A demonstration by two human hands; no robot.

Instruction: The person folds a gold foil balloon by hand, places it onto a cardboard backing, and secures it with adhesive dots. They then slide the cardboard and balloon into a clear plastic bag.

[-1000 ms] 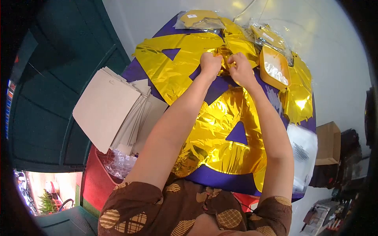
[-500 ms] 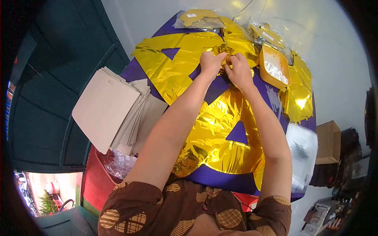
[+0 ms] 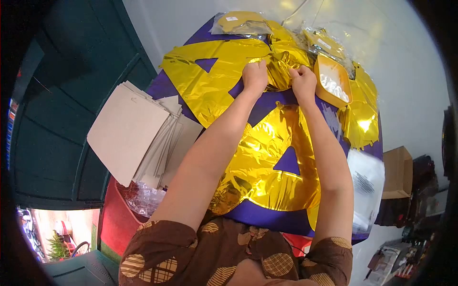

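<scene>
Between my two hands stretches a crumpled gold foil balloon (image 3: 280, 71), flat and without air, over the far middle of the table. My left hand (image 3: 255, 76) is closed on its left edge, and my right hand (image 3: 304, 82) pinches its right edge. Under my forearms lies a flat gold foil letter A balloon (image 3: 257, 164), its triangular hole showing the purple cloth. Another flat gold letter balloon (image 3: 179, 62), with a similar hole, spreads out to the left of my left hand.
A yellow tray (image 3: 347, 83) of white coiled pieces stands right of my right hand, near white straws (image 3: 331, 117). Bagged gold balloons (image 3: 241, 23) lie at the far edge. At left is a cardboard sheet stack (image 3: 129, 128); at right, a white plastic package (image 3: 366, 186).
My right hand has moved right, away from my left hand. The bunched foil between them is now pulled wider, while my left hand stays nearly in place.
</scene>
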